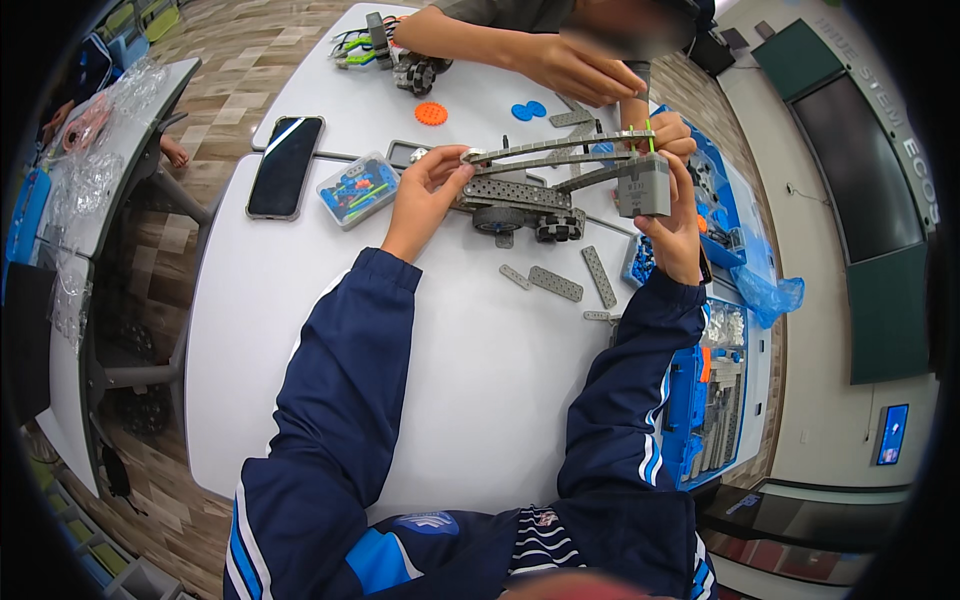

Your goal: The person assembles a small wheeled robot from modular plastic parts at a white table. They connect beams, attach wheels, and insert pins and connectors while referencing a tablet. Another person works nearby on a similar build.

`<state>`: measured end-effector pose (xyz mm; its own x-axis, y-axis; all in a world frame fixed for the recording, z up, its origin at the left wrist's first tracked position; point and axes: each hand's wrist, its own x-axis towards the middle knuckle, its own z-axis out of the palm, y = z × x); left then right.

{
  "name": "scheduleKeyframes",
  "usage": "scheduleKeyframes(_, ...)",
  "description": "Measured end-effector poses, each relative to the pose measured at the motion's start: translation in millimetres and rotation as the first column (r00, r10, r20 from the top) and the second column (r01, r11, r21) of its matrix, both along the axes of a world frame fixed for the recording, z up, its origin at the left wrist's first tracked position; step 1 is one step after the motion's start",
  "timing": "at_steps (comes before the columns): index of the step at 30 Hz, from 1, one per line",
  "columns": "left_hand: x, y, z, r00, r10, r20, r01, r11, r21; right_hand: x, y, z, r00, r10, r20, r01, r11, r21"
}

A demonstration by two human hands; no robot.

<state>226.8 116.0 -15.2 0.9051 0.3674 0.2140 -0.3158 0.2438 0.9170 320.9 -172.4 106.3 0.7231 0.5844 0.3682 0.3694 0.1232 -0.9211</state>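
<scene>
Grey perforated plastic beams form the frame of a small wheeled robot model (545,185) held just above the white bench (450,330), its long axis running left to right between both hands. The left hand (425,200) pinches the frame's left end, fingers (455,165) pressed on the beam tip. The right hand (675,225) grips the grey motor block (645,185) at the right end, fingers curled around it. Loose grey beams (560,282) lie just below; another person's hand (575,70) works beyond.
</scene>
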Motion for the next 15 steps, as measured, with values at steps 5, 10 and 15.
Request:
scheduleKeyframes(5,1.5,1.6,-3.0,1.000,0.001,-0.013,0.000,0.999,0.050,-0.3,1.0,-0.3,1.000,-0.007,0.007,0.007,1.000,0.002)
scheduleKeyframes(10,1.8,0.3,-2.8,1.000,-0.002,0.008,0.002,1.000,0.001,0.0,0.8,0.2,1.000,0.001,-0.016,0.000,1.000,0.005)
scheduleKeyframes(15,2.5,0.8,-3.3,1.000,0.003,0.008,-0.003,1.000,0.017,0.5,0.9,0.1,1.000,-0.006,-0.017,0.005,1.000,-0.006)
